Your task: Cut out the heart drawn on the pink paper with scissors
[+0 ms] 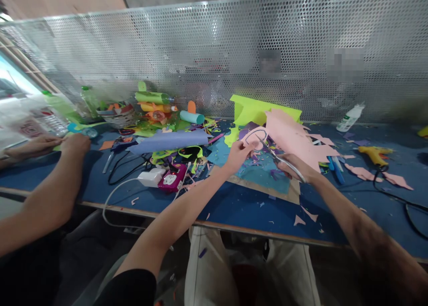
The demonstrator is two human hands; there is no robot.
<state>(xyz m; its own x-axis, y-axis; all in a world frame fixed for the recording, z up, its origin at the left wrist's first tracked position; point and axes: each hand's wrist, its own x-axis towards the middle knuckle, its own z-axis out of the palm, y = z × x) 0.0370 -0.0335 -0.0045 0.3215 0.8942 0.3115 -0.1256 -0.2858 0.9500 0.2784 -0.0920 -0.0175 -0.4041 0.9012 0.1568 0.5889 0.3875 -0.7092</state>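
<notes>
My left hand (241, 154) pinches the lower left edge of a small pink paper piece (251, 135), which has a dark curved outline drawn on it. In my right hand (294, 167) is a pair of scissors (274, 156), fingers wrapped round the handles. The blades point up and left and meet the right side of the pink piece; whether they are parted I cannot tell. Beneath both hands lie a blue sheet (267, 179) and a brown board (291, 193) strewn with scraps. A large pink sheet (290, 138) lies just behind the scissors, against a yellow-green sheet (264, 111).
A yellow glue gun (375, 155) with a black cord and a white bottle (350, 117) are at right. A magenta power strip (171, 178) sits left of my forearm. At far left, a co-worker's hands (75, 143) work near plastic bottles. A perforated metal panel (214, 51) stands behind.
</notes>
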